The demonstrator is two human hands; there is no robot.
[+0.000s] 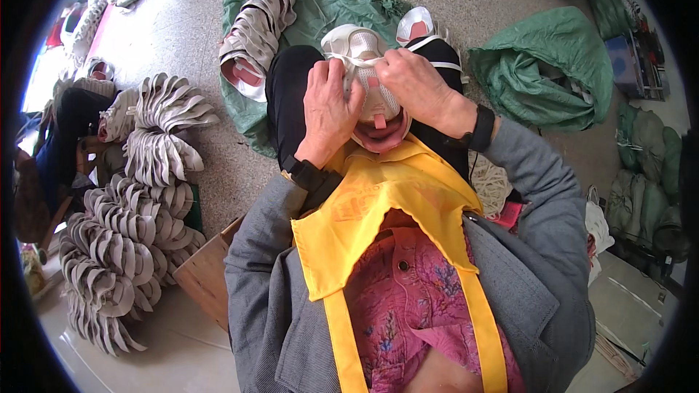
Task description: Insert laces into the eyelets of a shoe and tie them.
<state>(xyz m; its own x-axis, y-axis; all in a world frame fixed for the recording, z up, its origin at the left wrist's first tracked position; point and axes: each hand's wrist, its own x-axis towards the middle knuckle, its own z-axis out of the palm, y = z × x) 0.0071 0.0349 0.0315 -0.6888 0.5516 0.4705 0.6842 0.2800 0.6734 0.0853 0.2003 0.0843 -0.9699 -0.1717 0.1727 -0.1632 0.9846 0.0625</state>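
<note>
A white shoe upper (357, 40) with mesh panels and a pink lining rests between my knees, its toe pointing away from me. My left hand (331, 109) is closed at the upper's left side, fingertips pinching a white shoelace (357, 61) near the eyelets. On the other side my right hand (419, 87) also has its fingers closed on the lace, close to the left fingertips. A length of lace loops out to the right over my dark trouser leg. My hands partly cover the eyelets and the upper's sides.
A nested row of uppers (258, 29) lies on green sacking (328, 0) beyond my left knee. Another upper (416, 25) is past my right knee. A green sack (546, 65) stands at right. Stacked grey shoe pieces (124, 240) and a wooden board (207, 273) are at left.
</note>
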